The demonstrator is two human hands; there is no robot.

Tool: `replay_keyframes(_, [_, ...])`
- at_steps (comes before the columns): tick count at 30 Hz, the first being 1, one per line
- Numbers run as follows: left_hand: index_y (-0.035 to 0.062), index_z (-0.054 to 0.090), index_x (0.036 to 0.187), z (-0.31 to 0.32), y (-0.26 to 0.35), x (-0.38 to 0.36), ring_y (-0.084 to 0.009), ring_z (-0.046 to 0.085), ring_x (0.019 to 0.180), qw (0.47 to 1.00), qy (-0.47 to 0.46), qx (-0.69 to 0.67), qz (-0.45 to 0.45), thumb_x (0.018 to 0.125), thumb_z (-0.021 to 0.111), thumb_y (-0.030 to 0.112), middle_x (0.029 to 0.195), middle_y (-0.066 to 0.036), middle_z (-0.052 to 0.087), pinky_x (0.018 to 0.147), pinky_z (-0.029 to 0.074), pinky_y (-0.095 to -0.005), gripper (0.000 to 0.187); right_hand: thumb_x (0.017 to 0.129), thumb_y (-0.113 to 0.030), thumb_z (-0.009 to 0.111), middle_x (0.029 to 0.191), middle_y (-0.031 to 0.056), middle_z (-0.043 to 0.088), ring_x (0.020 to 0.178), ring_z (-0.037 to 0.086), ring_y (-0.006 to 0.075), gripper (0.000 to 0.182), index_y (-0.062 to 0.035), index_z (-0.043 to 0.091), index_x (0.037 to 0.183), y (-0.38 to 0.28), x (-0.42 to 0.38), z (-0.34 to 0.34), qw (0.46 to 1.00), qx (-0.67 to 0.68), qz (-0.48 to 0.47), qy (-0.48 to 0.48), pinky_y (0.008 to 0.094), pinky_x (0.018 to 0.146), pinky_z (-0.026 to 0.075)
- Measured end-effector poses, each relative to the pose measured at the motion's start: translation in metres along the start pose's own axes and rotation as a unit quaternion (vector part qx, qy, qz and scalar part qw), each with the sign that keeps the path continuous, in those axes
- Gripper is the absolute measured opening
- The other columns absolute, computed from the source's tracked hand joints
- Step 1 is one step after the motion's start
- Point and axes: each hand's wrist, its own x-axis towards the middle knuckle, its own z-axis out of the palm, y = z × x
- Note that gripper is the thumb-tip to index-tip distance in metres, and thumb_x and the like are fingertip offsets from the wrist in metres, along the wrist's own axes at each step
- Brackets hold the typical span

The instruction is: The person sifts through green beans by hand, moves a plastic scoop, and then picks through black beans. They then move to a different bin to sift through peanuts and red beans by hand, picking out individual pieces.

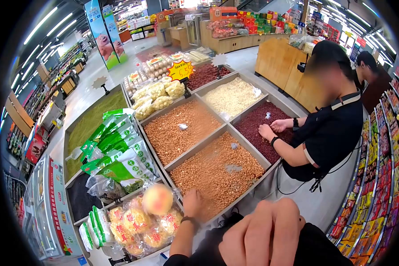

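Note:
My left hand is at the near left corner of a wooden bin of peanuts, its fingers curled in over the nuts and their tips hidden. Close to the camera, my right hand is raised with its fingers folded in; whatever is inside it does not show. Small pale scraps lie on the peanuts. Beside my left wrist are clear bags of round yellowish food with red printing.
Across the display, a person in black works with both hands in a bin of dark red beans. Green-and-white bags lie to the left. Bins of pale grains and more peanuts adjoin. Snack shelves line the right.

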Motion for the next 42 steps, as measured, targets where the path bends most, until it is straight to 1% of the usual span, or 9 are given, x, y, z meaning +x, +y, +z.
replay_keyframes(1, [0.0047,0.060,0.095,0.001,0.000,0.000,-0.0361,0.064,0.094,1.000,-0.005,0.004,-0.009,0.097,0.053,0.021,0.093,-0.016,0.067,0.083,0.049,-0.0489,0.018,0.079,-0.003,0.086,0.083,0.0184,0.072,0.071,0.070,0.0247,0.017,0.0084,0.075,0.086,-0.002,-0.002,0.002,0.999,0.004,-0.029,-0.017,0.0283,0.059,0.054])
replay_keyframes(4, [0.0041,0.061,0.097,0.001,-0.003,0.000,-0.0361,0.063,0.095,1.000,-0.015,0.018,-0.017,0.094,0.057,0.019,0.095,-0.016,0.067,0.084,0.049,-0.0486,0.016,0.095,-0.013,0.070,0.086,0.0196,0.072,0.075,0.068,0.0306,0.020,0.0018,0.068,0.082,-0.027,-0.013,0.003,0.978,-0.102,0.135,0.117,0.0385,0.065,0.052])
replay_keyframes(6, [0.0036,0.063,0.099,0.003,-0.006,-0.001,-0.0361,0.063,0.097,0.999,-0.016,0.029,-0.014,0.092,0.061,0.020,0.096,-0.017,0.067,0.085,0.049,-0.0482,0.018,0.098,-0.022,0.067,0.083,0.0154,0.071,0.074,0.067,0.0240,0.031,0.0009,0.065,0.077,-0.027,-0.029,-0.031,0.925,-0.308,0.178,0.134,0.0333,0.064,0.052])
replay_keyframes(9, [0.0045,0.062,0.099,0.005,-0.011,0.005,-0.0370,0.063,0.097,0.996,-0.066,0.046,-0.045,0.090,0.062,0.020,0.097,-0.016,0.067,0.086,0.048,-0.0488,0.018,0.097,-0.024,0.066,0.091,0.0165,0.074,0.081,0.069,0.0311,0.027,0.0016,0.071,0.091,-0.016,-0.116,-0.142,0.667,-0.650,0.329,0.155,0.0415,0.078,0.054])
replay_keyframes(14, [0.0044,0.061,0.098,-0.023,0.012,-0.001,-0.0359,0.064,0.098,0.991,-0.105,0.080,0.018,0.088,0.066,0.019,0.099,-0.015,0.067,0.086,0.049,-0.0488,0.018,0.086,-0.030,0.074,0.093,0.0165,0.071,0.094,0.066,0.0366,0.031,-0.0066,0.074,0.107,-0.045,-0.313,-0.248,0.350,-0.822,0.449,0.009,0.0463,0.085,0.052])
replay_keyframes(20, [0.0081,0.067,0.109,0.005,-0.009,0.000,-0.0341,0.064,0.101,0.992,-0.099,0.072,0.031,0.088,0.068,0.016,0.104,-0.012,0.069,0.090,0.050,-0.0479,0.023,0.084,-0.039,0.073,0.111,0.0130,0.067,0.105,0.063,0.0345,0.042,-0.0119,0.070,0.117,-0.038,-0.391,-0.248,0.203,-0.734,0.646,0.047,0.0486,0.090,0.050])
replay_keyframes(24, [0.0079,0.068,0.101,0.003,-0.002,0.002,-0.0321,0.065,0.100,0.990,-0.122,0.060,0.029,0.085,0.071,0.020,0.099,-0.011,0.069,0.087,0.051,-0.0469,0.020,0.084,-0.033,0.071,0.118,0.0125,0.065,0.112,0.062,0.0327,0.040,-0.0139,0.069,0.119,-0.040,-0.379,-0.239,0.198,-0.724,0.659,0.038,0.0494,0.091,0.050])
replay_keyframes(29, [0.0089,0.069,0.095,0.015,-0.011,0.000,-0.0332,0.065,0.097,0.991,-0.101,0.078,0.040,0.083,0.075,0.022,0.098,-0.011,0.069,0.085,0.052,-0.0453,0.019,0.080,-0.015,0.067,0.095,0.0140,0.075,0.091,0.073,0.0349,0.020,-0.0075,0.076,0.095,-0.039,-0.367,-0.233,0.168,-0.713,0.680,0.032,0.0475,0.074,0.059])
replay_keyframes(42, [0.0097,0.069,0.086,0.013,-0.012,-0.002,-0.0339,0.065,0.094,0.994,-0.103,0.033,0.032,0.082,0.067,0.019,0.091,-0.011,0.069,0.083,0.052,-0.0465,0.011,0.079,-0.013,0.063,0.086,0.0197,0.074,0.084,0.074,0.0361,0.018,-0.0034,0.077,0.085,-0.038,-0.385,-0.245,0.189,-0.704,0.684,0.024,0.0482,0.069,0.058])
